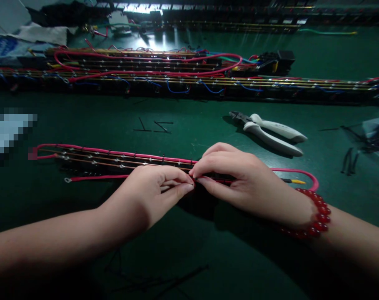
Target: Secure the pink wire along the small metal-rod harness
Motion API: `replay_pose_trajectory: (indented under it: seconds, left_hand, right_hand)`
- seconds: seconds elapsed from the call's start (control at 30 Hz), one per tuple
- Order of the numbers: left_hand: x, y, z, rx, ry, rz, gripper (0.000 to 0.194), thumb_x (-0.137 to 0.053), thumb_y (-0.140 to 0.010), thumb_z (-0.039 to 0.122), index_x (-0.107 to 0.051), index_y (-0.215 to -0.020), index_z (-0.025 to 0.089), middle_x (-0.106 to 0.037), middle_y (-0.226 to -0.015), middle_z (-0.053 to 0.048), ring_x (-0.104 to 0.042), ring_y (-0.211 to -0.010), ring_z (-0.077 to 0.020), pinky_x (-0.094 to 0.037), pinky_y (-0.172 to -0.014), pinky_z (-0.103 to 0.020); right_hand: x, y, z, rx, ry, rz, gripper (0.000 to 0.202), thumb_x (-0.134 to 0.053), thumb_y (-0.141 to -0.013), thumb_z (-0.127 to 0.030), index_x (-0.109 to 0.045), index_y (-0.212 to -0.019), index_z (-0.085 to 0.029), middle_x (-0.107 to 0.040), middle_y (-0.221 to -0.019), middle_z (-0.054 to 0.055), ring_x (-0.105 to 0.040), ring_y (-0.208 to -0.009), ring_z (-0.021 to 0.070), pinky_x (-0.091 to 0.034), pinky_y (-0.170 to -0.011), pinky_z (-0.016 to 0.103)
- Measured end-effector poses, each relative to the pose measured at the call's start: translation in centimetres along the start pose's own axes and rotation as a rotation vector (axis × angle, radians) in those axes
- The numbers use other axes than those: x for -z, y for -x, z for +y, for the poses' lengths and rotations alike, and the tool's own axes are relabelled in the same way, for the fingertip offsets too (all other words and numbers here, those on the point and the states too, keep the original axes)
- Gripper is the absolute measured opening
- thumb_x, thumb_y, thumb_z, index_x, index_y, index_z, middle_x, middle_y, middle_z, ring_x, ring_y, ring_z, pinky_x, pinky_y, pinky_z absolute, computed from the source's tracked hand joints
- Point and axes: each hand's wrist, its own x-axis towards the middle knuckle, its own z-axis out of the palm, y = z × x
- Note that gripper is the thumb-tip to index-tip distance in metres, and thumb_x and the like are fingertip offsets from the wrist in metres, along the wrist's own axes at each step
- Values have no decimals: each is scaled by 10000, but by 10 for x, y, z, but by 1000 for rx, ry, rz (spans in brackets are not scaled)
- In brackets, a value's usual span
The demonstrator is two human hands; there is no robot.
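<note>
1. The green work mat (183, 258) carries everything; places below are given relative to the near wired strip.
2. Beyond the near wired strip, across the far half of the mat, lie long finished strips (208, 81) laced with red and blue wire, side by side, probably parked there to keep the working space free.
3. The near wired strip (114, 160) lies flat and crosswise right before the person, so both hands can come at it from the near side. A pink wire (114, 153) runs along its far edge and loops round its right end.
4. The left hand (155, 193) rests on the strip's near edge at the middle, thumb and forefinger pressed together on something small there, likely a thin tie or wire; the light is too dim to be sure.
5. The right hand (242, 183), a red bead bracelet (314, 218) at its wrist, meets it fingertip to fingertip, pinching the same spot from the right, so the two can pull against each other.
6. White-handled cutters (270, 131) lie just beyond the strip's right end, in easy reach.
7. Short black offcuts (155, 126) lie beyond the strip's middle.
</note>
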Motion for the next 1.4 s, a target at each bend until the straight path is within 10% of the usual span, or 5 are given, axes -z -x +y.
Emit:
replay_pose_trajectory:
  seconds: [0.77,1.4]
  left_hand:
    - [-2,-3,3,59,209,9,93,-667,-819,209,-755,-838,232,-764,-776,61,-733,-752,-82,-545,-661,-75]
    - [-4,0,-1,-23,80,22,127,-601,-898,290,-692,-902,201,-739,-871,0,-713,-849,-147,-576,-727,-212]
  right_hand:
    - [1,0,0,43,-3,-9,126,-578,-926,-189,-703,-928,-182,-707,-871,22,-590,-888,150,-482,-822,286]
    - [2,0,-2,-17,-1,-11,105,-591,-913,-209,-694,-919,-190,-692,-880,39,-590,-885,167,-489,-809,309]
